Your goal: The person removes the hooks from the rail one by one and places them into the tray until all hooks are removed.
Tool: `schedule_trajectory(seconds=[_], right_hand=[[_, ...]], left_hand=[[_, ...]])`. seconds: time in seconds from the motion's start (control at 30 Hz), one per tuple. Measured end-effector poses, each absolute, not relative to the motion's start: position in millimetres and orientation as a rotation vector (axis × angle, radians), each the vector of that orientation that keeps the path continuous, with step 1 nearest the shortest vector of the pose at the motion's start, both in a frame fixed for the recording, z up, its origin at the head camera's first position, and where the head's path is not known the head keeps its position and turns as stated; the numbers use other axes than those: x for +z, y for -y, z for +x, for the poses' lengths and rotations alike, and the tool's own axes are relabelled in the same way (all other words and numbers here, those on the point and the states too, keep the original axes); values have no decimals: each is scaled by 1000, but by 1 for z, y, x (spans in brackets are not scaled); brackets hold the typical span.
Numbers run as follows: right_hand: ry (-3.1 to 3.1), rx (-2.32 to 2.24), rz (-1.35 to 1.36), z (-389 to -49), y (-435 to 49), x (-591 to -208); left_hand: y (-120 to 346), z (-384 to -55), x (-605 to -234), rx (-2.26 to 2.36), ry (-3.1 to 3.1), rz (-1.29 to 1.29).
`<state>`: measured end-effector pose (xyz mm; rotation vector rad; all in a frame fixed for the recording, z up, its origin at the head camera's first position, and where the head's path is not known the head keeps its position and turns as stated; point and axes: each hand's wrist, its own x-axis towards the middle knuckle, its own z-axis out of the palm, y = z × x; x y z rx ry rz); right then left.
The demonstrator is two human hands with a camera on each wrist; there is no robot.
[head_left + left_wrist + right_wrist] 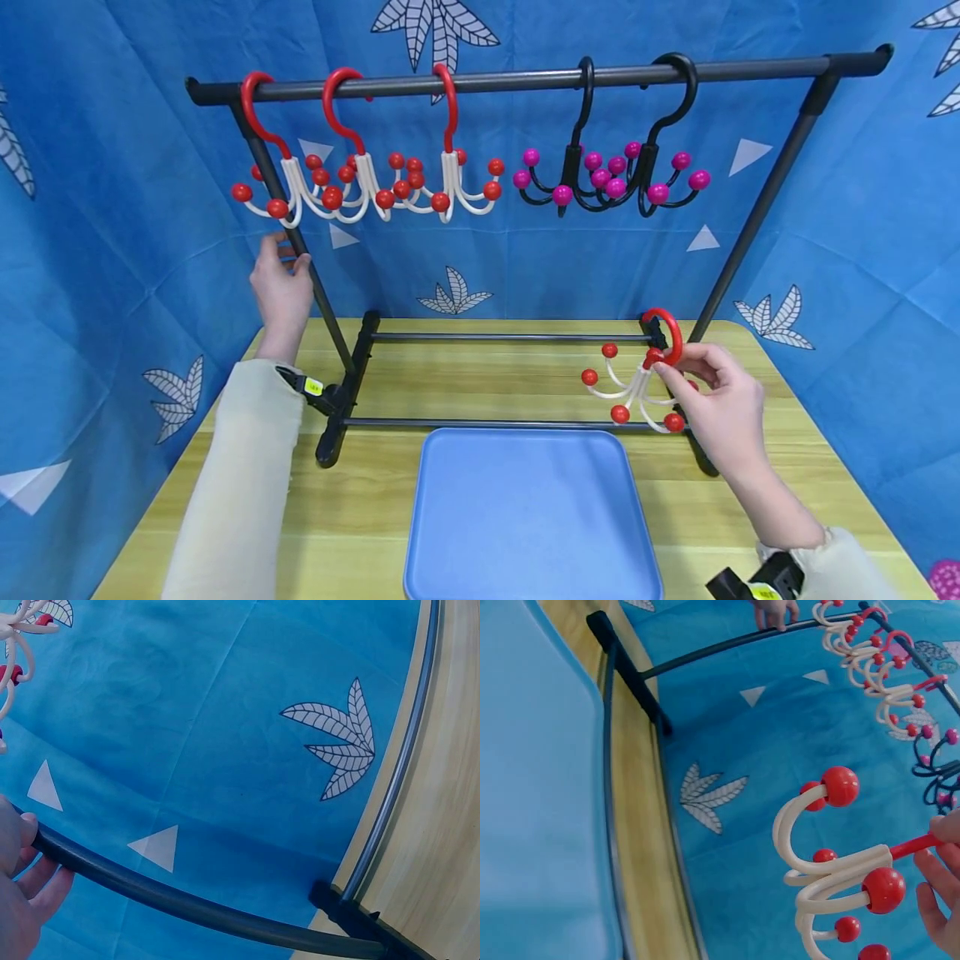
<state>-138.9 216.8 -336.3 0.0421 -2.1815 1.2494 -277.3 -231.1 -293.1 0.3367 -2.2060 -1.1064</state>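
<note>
Left sleeve (pixel 236 475): reached over the table (pixel 360 517).
Left hand (pixel 281 287): curled round the left post (pixel 323 300), presumably so the frame is steadied.
Right hand (pixel 720 400): nearly closed, the loose hanger (pixel 639 385) pinched by its red neck; its prongs are thus left mostly free.
Loose hanger: held low near the right post (pixel 765 200), hook uppermost, beyond the tray (pixel 525 517).
Top rail (pixel 517 81): bare room is left between red hooks (pixel 452 108) and black hooks (pixel 588 92), and toward the right end.
</note>
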Motion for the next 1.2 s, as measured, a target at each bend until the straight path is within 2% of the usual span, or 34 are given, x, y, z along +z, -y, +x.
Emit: schedule_trajectory(seconds=[0.6,1.2], right_hand=[[2401,1250,101,-130,-205,-394],[2502,1393,13,-124,-198,-439]], left_hand=[[232,-278,-294,-1109,2205,323],[234,-279,-295,-1110,2220,318]])
